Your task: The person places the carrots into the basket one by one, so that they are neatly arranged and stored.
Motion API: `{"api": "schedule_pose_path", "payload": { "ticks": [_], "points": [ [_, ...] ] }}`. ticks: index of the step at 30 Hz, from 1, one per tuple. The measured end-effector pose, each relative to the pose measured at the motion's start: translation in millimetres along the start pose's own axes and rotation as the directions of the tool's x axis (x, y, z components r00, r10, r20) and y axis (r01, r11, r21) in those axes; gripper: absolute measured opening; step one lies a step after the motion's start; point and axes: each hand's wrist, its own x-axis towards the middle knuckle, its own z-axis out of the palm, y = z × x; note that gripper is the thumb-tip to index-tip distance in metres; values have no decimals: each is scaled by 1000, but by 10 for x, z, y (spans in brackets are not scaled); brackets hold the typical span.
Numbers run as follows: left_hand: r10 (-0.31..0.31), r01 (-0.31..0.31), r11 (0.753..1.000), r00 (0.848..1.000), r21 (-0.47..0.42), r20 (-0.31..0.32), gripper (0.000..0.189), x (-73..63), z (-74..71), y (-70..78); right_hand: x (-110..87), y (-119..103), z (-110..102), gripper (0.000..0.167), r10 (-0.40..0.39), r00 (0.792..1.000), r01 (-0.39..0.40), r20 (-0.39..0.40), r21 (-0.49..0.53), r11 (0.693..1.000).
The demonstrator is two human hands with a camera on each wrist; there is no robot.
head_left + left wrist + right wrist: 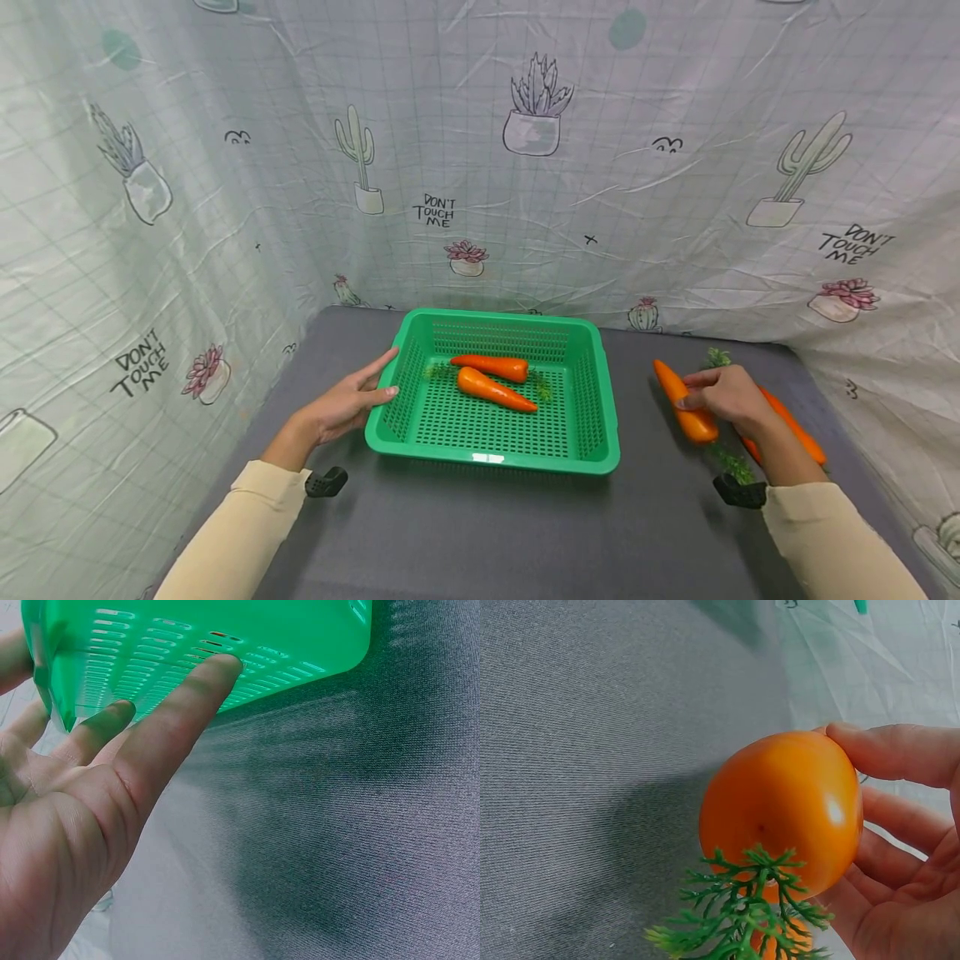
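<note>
Nearest the camera, lower left and lower right: cream cloth sleeves (240,525). Pinched in the right hand (731,396), right of frame: glossy, tapered orange carrot (780,802) with feathery green leaves (750,919). Laid against left side of green perforated plastic basket (502,316), mid-frame: left hand (345,410), fingers extended, no closed hold. Could twist free of pinch on slick curve; could snag leaves on basket edge; could skid basket if pressed sideways.

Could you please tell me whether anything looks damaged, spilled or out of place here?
Nothing stands out: the basket sits upright, the two carrots in it look whole, and the right hand holds another carrot with no visible damage.
</note>
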Motion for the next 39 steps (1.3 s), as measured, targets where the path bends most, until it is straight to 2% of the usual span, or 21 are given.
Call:
{"api": "schedule_pose_path", "payload": {
  "ticks": [18, 39],
  "points": [
    [7, -7, 1000, 1000, -3, 6, 86, -2, 5, 6, -18, -128, -38, 63, -13, 1000, 14, 18, -21, 1000],
    [2, -2, 1000, 1000, -5, 5, 85, -11, 0, 3, -77, -385, -48, 63, -77, 996, 80, 49, -71, 994]
  ]
}}
